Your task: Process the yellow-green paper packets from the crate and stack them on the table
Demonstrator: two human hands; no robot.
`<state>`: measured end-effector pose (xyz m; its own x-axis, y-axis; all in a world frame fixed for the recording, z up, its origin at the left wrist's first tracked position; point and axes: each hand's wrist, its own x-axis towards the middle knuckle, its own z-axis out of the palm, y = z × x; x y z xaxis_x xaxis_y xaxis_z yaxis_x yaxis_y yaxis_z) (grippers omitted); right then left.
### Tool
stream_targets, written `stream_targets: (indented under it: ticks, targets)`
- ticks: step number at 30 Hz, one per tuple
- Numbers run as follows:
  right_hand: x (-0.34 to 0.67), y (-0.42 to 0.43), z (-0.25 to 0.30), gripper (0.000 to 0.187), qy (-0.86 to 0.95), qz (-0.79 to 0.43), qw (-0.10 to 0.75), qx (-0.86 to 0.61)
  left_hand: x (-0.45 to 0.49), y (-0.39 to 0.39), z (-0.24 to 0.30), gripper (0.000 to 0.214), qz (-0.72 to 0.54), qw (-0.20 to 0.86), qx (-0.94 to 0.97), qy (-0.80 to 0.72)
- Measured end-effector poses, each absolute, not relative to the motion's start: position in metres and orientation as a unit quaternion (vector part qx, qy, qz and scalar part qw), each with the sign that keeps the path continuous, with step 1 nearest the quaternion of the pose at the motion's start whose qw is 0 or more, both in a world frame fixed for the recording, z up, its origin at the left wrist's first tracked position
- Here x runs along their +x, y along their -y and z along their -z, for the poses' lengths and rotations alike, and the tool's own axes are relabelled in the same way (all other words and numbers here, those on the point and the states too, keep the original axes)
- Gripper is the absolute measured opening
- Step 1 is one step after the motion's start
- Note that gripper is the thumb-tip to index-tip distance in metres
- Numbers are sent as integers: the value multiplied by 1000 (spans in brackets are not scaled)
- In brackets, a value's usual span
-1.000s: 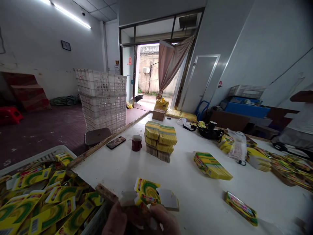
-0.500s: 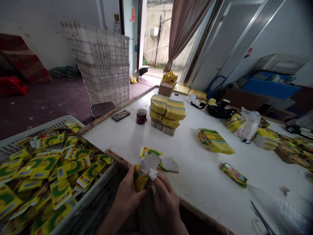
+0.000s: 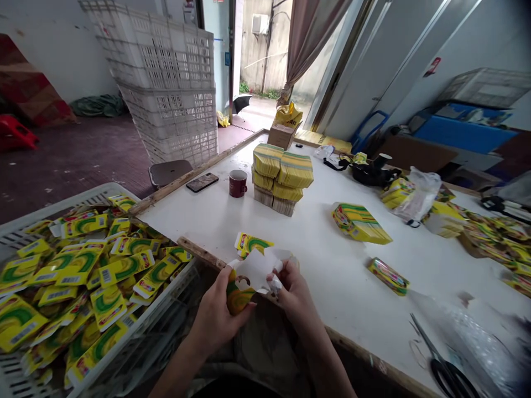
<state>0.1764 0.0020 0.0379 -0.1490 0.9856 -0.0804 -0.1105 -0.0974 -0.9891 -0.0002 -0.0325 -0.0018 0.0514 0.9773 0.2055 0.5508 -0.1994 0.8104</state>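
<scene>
- From afar, I watch the yellow-green carton (image 3: 237, 299) between both hands, nearer me than the maroon mug (image 3: 237, 186), by the bench (image 3: 323, 265).
- My left grip (image 3: 216, 310) pinches its printed side; my right grip (image 3: 297, 292) appears to pinch its white panel (image 3: 251, 270).
- Both touch it, neither nearer; its long axis I cannot tell.

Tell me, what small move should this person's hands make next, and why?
Probably ease the white panel inward with the right hand while the left hand steadies the yellow-green carton. The panel stands open, the left hand grips the carton's side, and the right hand's fingers are at the panel's edge.
</scene>
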Motion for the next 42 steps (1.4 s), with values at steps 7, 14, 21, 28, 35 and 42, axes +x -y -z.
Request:
stream_targets:
  ticks: [7,14,21,28,35,42]
  targets:
    - [150,15,-14,42,175,-801,424,-385,12,40,-2,73,-446,267,672,-528]
    - [156,19,-1,44,311,-737,508,-320,10,33,-1,66,-411,258,669,-564]
    - [154,9,-3,46,411,-676,454,-411,17,31,-4,50,-341,256,741,-519]
    - [158,23,-11,55,685,-473,353,-427,15,26,-5,62,-306,346,720,-518]
    - [166,19,3,61,746,-341,407,-403,15,27,7,66,-336,194,748,-539]
    - [185,11,1,44,801,-308,326,-396,-7,30,-18,47,-291,280,711,-576]
